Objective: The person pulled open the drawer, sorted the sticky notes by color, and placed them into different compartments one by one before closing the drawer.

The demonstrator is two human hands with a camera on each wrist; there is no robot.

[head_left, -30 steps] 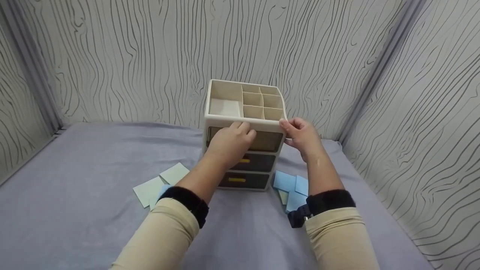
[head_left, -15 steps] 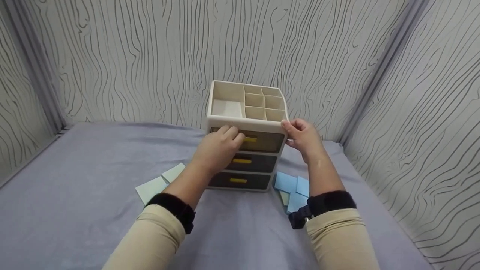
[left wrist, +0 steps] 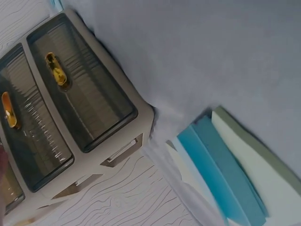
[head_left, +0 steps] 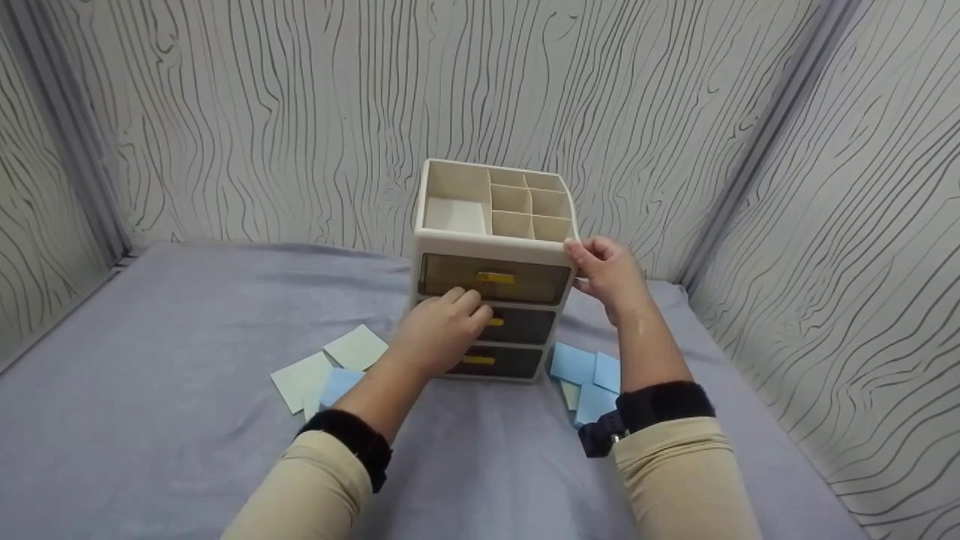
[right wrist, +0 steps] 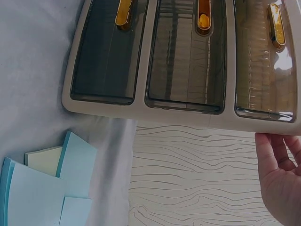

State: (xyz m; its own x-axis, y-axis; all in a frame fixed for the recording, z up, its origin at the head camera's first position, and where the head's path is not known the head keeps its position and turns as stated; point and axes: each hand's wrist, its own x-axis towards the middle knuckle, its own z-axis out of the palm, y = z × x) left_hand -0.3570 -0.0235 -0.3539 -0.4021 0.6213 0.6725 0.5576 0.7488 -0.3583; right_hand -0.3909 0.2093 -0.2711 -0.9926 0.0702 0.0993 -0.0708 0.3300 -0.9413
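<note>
Organizer (head_left: 491,270): I see all three drawers closed.
Left hand (head_left: 439,334): fingers curled at middle drawer (head_left: 517,325) handle; grip unclear.
Right hand (head_left: 611,274): fingers curled round organizer's top corner.
Notes (head_left: 326,367): loose on tabletop (head_left: 150,375), none stowed.

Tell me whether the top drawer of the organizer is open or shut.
Shut. The top drawer sits flush with the organizer frame, level with the two drawers below, as the right wrist view confirms.

Wood-grain patterned walls (head_left: 225,112) enclose a table under grey-lilac cloth (head_left: 150,450).
</note>
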